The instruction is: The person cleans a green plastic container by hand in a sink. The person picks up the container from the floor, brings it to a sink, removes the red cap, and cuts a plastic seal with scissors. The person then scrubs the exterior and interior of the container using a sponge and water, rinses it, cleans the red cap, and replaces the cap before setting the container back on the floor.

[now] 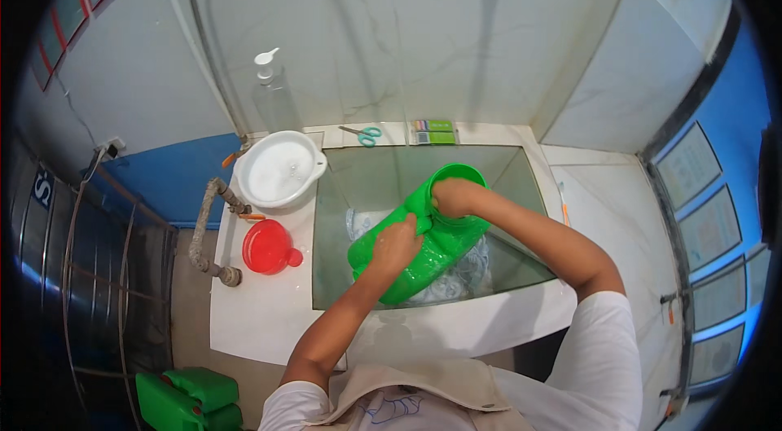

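Observation:
A green plastic jug [440, 254] lies tilted over the glass-walled sink [519, 186], its wide mouth towards the upper right. My left hand [396, 241] is closed around the jug's handle. Inside the mouth is my right hand [455, 197], bent at the wrist; its fingers are hidden by the rim, so what they hold cannot be seen. Wet drops and suds cling to the jug's side. Beneath it, foamy water and a clear plastic item [476, 269] show at the sink bottom, partly covered.
Left of the sink stand a white basin [278, 168] of sudsy water, a red plastic scoop or funnel [269, 246] and a bent tap pipe [204, 235]. Scissors [366, 136], a green sponge pack [435, 132] and a pump bottle [272, 95] line the back. Green jerrycans [189, 400] stand below left.

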Demonstrator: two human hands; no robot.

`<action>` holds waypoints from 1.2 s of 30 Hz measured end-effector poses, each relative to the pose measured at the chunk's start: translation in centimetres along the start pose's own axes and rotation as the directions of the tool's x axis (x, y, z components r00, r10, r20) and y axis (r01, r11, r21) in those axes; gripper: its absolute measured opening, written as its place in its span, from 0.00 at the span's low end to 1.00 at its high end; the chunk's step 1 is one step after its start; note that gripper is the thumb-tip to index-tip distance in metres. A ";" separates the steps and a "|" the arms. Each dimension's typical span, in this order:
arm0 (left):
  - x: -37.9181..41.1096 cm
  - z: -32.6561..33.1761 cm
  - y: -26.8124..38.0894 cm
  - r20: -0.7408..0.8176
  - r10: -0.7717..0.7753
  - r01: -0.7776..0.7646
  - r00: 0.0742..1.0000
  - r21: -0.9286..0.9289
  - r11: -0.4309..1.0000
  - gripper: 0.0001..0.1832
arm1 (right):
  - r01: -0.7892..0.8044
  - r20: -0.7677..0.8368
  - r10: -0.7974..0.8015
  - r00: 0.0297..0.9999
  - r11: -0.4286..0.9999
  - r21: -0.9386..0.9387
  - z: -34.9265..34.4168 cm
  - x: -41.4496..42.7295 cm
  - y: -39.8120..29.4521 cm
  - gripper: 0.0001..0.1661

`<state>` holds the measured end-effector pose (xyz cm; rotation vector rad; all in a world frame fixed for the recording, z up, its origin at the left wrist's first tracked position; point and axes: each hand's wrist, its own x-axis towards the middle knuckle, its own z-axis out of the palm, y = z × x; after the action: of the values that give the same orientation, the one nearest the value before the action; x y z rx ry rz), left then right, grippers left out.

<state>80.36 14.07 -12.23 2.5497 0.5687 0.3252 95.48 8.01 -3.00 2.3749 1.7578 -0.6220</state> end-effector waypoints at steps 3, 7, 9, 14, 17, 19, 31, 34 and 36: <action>0.6 0.3 -1.6 -0.034 -0.060 0.058 0.998 -0.054 0.997 0.16 | 0.171 -0.374 -0.087 0.923 0.966 0.196 -3.6 4.0 -5.3 0.10; 2.4 1.8 -0.9 -0.087 0.001 -0.011 0.996 -0.111 0.994 0.19 | 0.414 -0.563 -0.119 0.818 0.801 0.432 -2.6 15.0 -11.0 0.16; 3.4 1.5 -1.3 -0.396 0.263 -0.378 0.880 -0.247 0.892 0.23 | 0.456 -0.588 -0.106 0.802 0.744 0.488 -1.8 18.6 -11.2 0.17; 5.9 1.9 -6.2 -0.099 -0.113 0.074 0.989 -0.334 0.940 0.23 | 0.330 -0.289 -0.176 0.941 0.673 0.662 -4.2 19.1 -3.7 0.14; 6.7 2.0 -4.3 -0.013 -0.231 0.205 0.973 -0.412 0.888 0.18 | 0.359 -0.369 -0.245 0.896 0.890 0.281 -4.3 16.7 7.2 0.08; 5.7 0.7 -7.8 0.148 -0.406 0.410 0.902 -0.593 0.693 0.13 | 0.161 -0.262 0.052 0.964 0.671 0.724 -5.3 15.6 2.7 0.07; 3.4 1.9 -10.1 -0.216 -0.287 0.208 0.933 -0.327 0.922 0.17 | -0.145 -0.039 0.325 0.945 0.525 0.839 -5.2 13.7 3.5 0.07; 4.2 -0.1 -9.8 -0.059 -0.101 0.079 0.993 -0.298 0.951 0.23 | -0.120 -0.038 0.292 0.956 0.505 0.855 -5.8 13.3 3.4 0.08; 5.7 -1.3 -8.7 -0.031 -0.075 0.070 0.997 -0.137 0.988 0.24 | -0.111 -0.031 0.266 0.963 0.501 0.858 -6.3 13.1 2.8 0.09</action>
<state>82.06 24.02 -15.06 2.3907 0.6297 0.3722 102.79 20.89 -2.86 3.2519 1.3222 -1.6174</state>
